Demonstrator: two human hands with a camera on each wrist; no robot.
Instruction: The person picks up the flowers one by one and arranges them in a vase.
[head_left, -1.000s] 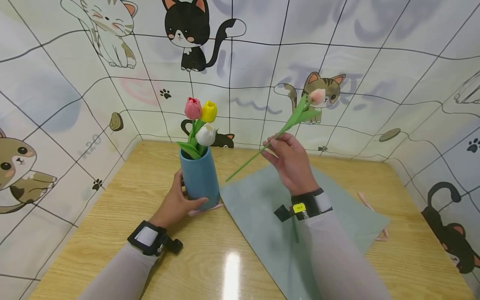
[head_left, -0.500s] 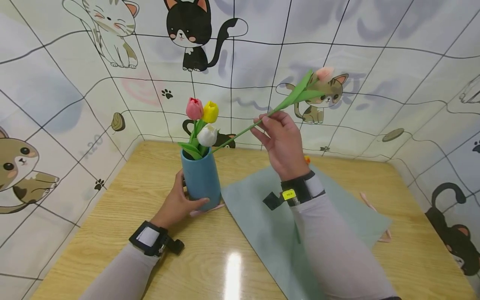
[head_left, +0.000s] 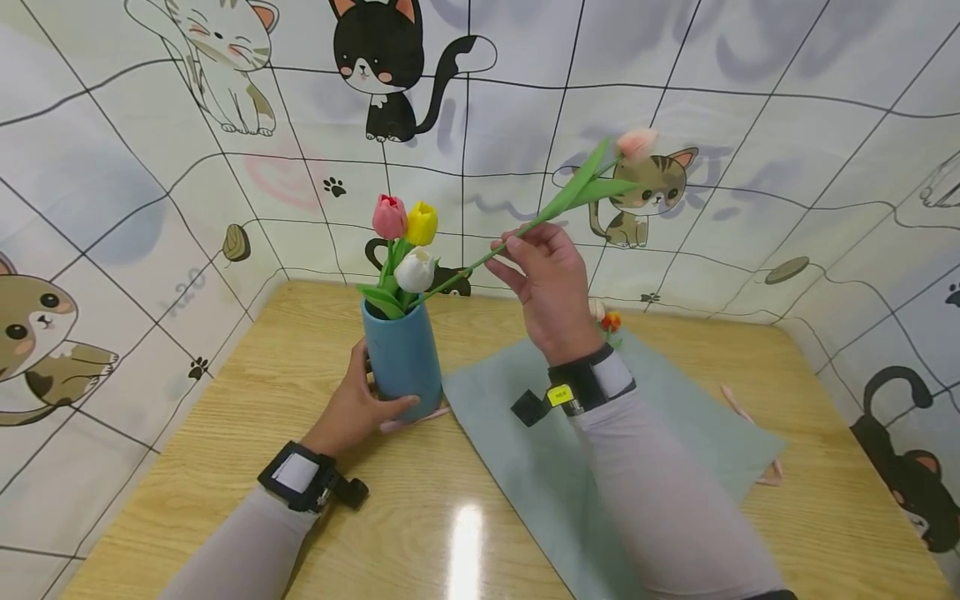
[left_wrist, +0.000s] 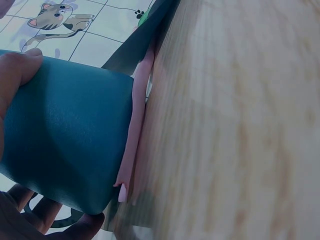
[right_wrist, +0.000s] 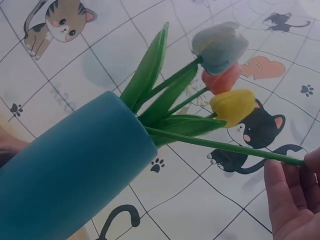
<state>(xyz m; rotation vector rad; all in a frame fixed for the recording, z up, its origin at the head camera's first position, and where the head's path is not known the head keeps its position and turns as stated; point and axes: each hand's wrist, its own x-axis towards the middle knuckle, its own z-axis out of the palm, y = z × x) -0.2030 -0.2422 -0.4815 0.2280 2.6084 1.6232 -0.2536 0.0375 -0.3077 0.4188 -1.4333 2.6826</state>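
In the head view a blue vase (head_left: 403, 358) stands tilted slightly on the table, with my left hand (head_left: 360, 408) gripping its lower side. It holds a pink tulip (head_left: 389, 217), a yellow tulip (head_left: 422, 223) and a white tulip (head_left: 415, 270). My right hand (head_left: 551, 292) pinches the stem of a pale pink tulip (head_left: 577, 193) above and right of the vase. That stem slants down to the vase mouth; in the right wrist view the stem (right_wrist: 225, 146) meets the rim beside the other leaves. The pale pink bloom is outside the right wrist view.
A grey-green sheet (head_left: 517, 417) covers the table right of the vase, under my right arm. Small orange and white blooms (head_left: 611, 321) show behind my right wrist. A pink ribbon (left_wrist: 134, 135) lies at the vase's base. A cat-print cloth (head_left: 510, 125) hangs behind the table (head_left: 405, 533).
My right hand has moved up and left with the pale pink tulip, bringing its stem end from above the sheet to the vase mouth. My left hand has stayed on the vase.
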